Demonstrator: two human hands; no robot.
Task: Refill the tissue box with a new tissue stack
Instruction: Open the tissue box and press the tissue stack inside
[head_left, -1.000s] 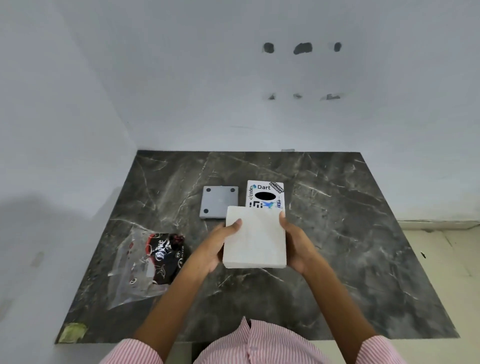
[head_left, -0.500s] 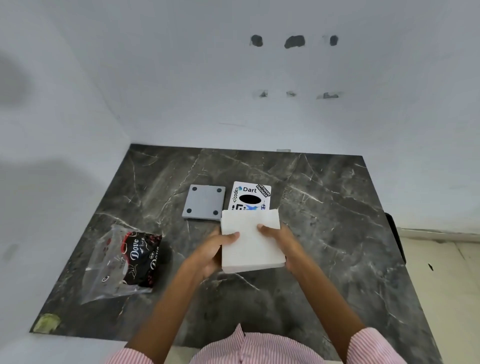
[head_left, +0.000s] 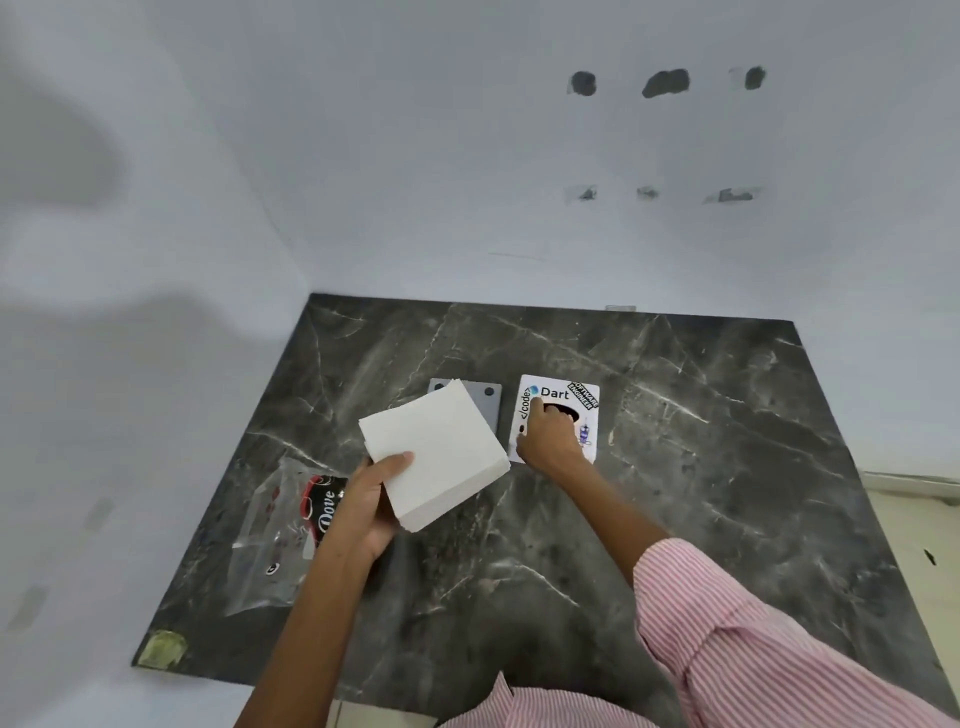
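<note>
The tissue box (head_left: 563, 410) lies flat on the dark marble surface (head_left: 675, 467), its white top covered in stickers reading "Dart" and "code", with a dark oval opening near its middle. The right hand (head_left: 548, 439) rests on top of the box, its fingers (head_left: 550, 410) curled at the edge of the oval opening; whether they reach inside or grip anything cannot be told from this angle. What the box holds is hidden. Just left of the box sits a grey square lid (head_left: 483, 405) with dark round pads at its corners, partly covered by the tissue stack (head_left: 434, 452). That white stack is lifted above the surface left of the box, tilted, and pinched at its near corner by the left hand (head_left: 371, 506), thumb on top and fingers underneath, closed firmly on it. Farther left of the box, a clear plastic wrapper (head_left: 275, 540) with a black "Dove" label lies crumpled on the surface, partly behind the left wrist. Well off to the near left of the box, a yellowish scrap (head_left: 163, 647) sits at the surface's corner. Pink striped sleeves (head_left: 753, 639) show at the bottom
</note>
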